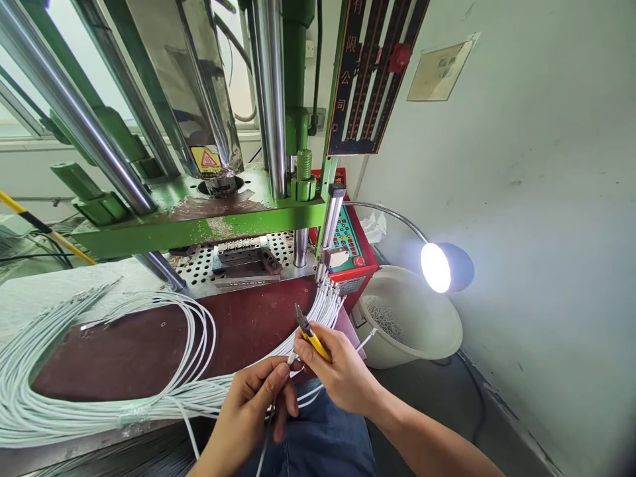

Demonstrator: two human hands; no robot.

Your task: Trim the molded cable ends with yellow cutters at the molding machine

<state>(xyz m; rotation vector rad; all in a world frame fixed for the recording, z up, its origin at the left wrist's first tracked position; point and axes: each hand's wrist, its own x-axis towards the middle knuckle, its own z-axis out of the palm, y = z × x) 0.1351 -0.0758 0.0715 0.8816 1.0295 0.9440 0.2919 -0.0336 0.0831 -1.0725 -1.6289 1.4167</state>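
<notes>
My right hand (340,371) is closed around yellow-handled cutting pliers (303,322), whose dark jaws point up and away from me. Pinched between the thumb and fingers of my left hand (258,394) is a white cable (291,358), its end close to my right fingertips. The tail of this cable hangs down past my left palm. My hands nearly touch, over my lap at the bench edge. Just beyond them lies a bundle of white cables (325,301) with connector ends gathered at the right.
A green press (209,228) stands ahead, with a mold (243,258) on its perforated plate. To its right are a red control box (365,265), a lit lamp (437,268) and a white bin (422,348) holding small scraps. Coiled cables (30,404) cover the bench's left side.
</notes>
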